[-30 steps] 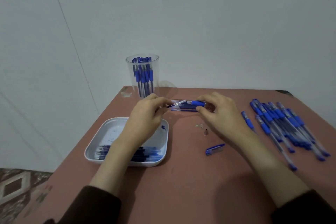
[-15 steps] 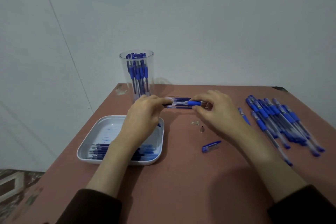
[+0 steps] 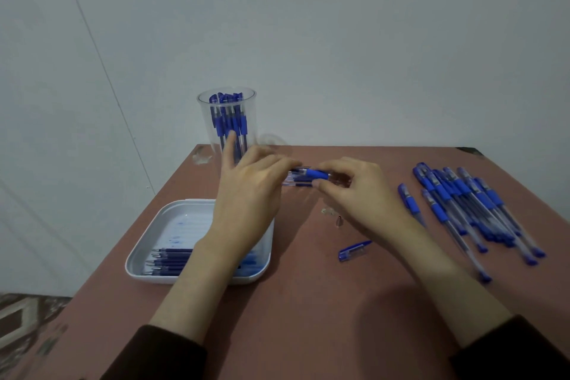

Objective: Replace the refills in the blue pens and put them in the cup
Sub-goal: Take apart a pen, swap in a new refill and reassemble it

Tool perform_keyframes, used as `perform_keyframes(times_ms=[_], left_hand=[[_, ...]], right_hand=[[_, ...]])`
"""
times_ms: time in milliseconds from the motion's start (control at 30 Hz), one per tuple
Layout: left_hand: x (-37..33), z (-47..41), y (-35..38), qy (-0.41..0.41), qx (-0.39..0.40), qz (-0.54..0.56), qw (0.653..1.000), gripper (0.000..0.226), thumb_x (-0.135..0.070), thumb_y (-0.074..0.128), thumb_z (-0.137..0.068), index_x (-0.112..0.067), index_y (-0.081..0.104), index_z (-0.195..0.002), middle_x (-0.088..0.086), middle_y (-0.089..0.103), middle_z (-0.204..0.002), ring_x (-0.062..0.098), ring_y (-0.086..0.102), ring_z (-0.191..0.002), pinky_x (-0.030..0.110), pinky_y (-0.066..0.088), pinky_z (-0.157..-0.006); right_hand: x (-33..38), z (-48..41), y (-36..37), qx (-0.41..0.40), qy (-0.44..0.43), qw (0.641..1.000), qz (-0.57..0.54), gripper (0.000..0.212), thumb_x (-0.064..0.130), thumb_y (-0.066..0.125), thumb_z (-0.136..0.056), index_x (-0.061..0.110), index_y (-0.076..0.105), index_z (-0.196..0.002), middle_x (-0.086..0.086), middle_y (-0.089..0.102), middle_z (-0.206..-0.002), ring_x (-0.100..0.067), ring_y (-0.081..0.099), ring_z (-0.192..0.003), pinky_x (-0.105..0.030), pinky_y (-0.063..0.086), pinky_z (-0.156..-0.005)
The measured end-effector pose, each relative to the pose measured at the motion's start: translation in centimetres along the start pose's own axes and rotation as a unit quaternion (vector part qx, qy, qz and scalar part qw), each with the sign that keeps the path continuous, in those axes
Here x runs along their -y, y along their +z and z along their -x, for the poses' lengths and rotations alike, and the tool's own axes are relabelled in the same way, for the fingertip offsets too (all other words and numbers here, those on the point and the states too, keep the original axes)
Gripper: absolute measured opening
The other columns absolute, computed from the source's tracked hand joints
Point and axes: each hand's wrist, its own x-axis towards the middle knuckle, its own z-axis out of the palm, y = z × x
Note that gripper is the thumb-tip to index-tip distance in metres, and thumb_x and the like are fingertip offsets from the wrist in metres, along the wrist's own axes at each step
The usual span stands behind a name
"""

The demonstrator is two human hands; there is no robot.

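Pen between both hands

Pen [image 3: 314, 174] is pinched at its blue grip by the right hand [image 3: 361, 194], while the left hand [image 3: 249, 194] pinches its other end. Cup [image 3: 205, 126] of pens stands just beyond the left hand; tray [image 3: 145, 244] lies under that wrist. Loose pens [image 3: 462, 203] lie right of the right hand.

One clear plastic cup [image 3: 251, 111] stuffed with blue pens [image 3: 229, 120] (too bunched to count, six-ish maybe); one white tray [image 3: 197, 210] with at least four refills [image 3: 171, 259]; two or three table refills [image 3: 297, 183]; one loose pen cap [image 3: 354, 251]; one held pen [image 3: 317, 174] between two hands, left hand [image 3: 249, 194] and right hand [image 3: 357, 194]; roughly ten piled pens [image 3: 462, 203]; two tiny bits [image 3: 334, 216]
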Motion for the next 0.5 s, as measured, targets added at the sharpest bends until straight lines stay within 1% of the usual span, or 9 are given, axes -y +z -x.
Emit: perform_keyframes(times_ms=[33,67,100,167,233,333,400,433,500], left_hand=[[-0.1,-0.1,0.0,0.013,-0.034,-0.016,0.999,0.026,-0.006,0.064,-0.079,-0.018,0.072,-0.101,-0.004,0.071,-0.103,0.020,0.058,-0.104,0.058,0.026,-0.107],[-0.3,-0.3,-0.1,0.022,-0.062,-0.019,0.998,0.027,-0.004,0.065,-0.081,-0.017,0.071,-0.104,-0.002,0.068,-0.114,0.021,0.053,-0.114,0.059,0.024,-0.109],[-0.6,-0.4,-0.1,0.024,-0.084,-0.013,0.996,0.029,-0.001,0.066,-0.081,-0.016,0.070,-0.106,0.002,0.065,-0.120,0.022,0.049,-0.120,0.058,0.025,-0.109],[-1.3,-0.7,-0.2,0.010,-0.105,0.018,0.994,0.031,0.003,0.066,-0.080,-0.014,0.071,-0.105,0.006,0.063,-0.122,0.025,0.047,-0.119,0.050,0.033,-0.105],[-2.0,-0.8,-0.1,-0.016,-0.100,0.055,0.993,0.028,0.002,0.065,-0.080,-0.013,0.071,-0.103,0.007,0.063,-0.116,0.026,0.047,-0.111,0.042,0.041,-0.094],[-2.7,-0.6,0.9,-0.042,-0.039,0.094,0.994,0.019,-0.008,0.062,-0.081,-0.013,0.071,-0.097,0.003,0.065,-0.102,0.024,0.047,-0.095,0.032,0.042,-0.080],[-3.2,-0.5,1.5,-0.061,0.032,0.121,0.990,0.020,-0.021,0.054,-0.082,-0.016,0.072,-0.091,-0.002,0.066,-0.093,0.022,0.048,-0.089,0.024,0.037,-0.077],[-3.4,-0.4,1.7,-0.074,0.079,0.139,0.984,0.022,-0.024,0.052,-0.083,-0.018,0.072,-0.090,-0.003,0.066,-0.091,0.021,0.049,-0.088,0.023,0.035,-0.076],[-4.1,-0.4,1.9,-0.097,0.176,0.172,0.964,0.020,-0.023,0.055,-0.086,-0.020,0.073,-0.095,-0.003,0.067,-0.093,0.020,0.049,-0.091,0.027,0.038,-0.080]], right_hand=[[0.0,0.0,-0.1,-0.006,0.017,0.999,-0.043,0.015,0.024,0.070,-0.084,0.037,0.072,-0.091,0.012,0.067,-0.082,-0.005,0.059,-0.078,-0.024,0.045,-0.071],[0.0,-0.1,-0.1,-0.011,0.035,0.996,-0.082,0.015,0.025,0.071,-0.084,0.040,0.071,-0.087,0.011,0.069,-0.084,-0.005,0.061,-0.081,-0.025,0.048,-0.074],[-0.1,-0.2,-0.1,-0.016,0.051,0.992,-0.115,0.015,0.027,0.071,-0.083,0.041,0.071,-0.086,0.007,0.071,-0.085,-0.008,0.063,-0.084,-0.028,0.049,-0.078],[-0.2,-0.4,-0.3,-0.029,0.078,0.981,-0.173,0.013,0.025,0.072,-0.083,0.036,0.073,-0.090,0.001,0.071,-0.083,-0.014,0.064,-0.085,-0.036,0.051,-0.082],[-0.2,-0.6,-0.5,-0.046,0.107,0.964,-0.238,0.014,0.020,0.072,-0.083,0.028,0.075,-0.093,-0.002,0.065,-0.074,-0.010,0.061,-0.073,-0.036,0.051,-0.077],[-0.1,-0.6,-1.0,-0.065,0.161,0.934,-0.314,0.012,0.017,0.070,-0.085,0.023,0.075,-0.094,0.004,0.061,-0.067,-0.003,0.054,-0.058,-0.022,0.045,-0.064],[-0.2,-0.6,-1.3,-0.074,0.177,0.919,-0.343,0.016,0.016,0.069,-0.086,0.018,0.074,-0.101,0.007,0.061,-0.063,-0.005,0.052,-0.057,-0.021,0.044,-0.061],[-0.2,-0.6,-1.5,-0.079,0.181,0.914,-0.354,0.018,0.015,0.069,-0.086,0.015,0.073,-0.103,0.007,0.061,-0.063,-0.006,0.052,-0.057,-0.021,0.045,-0.061],[-0.1,-0.7,-1.5,-0.084,0.189,0.908,-0.365,0.019,0.014,0.068,-0.087,0.012,0.072,-0.105,0.006,0.061,-0.064,-0.007,0.051,-0.057,-0.023,0.046,-0.062]])
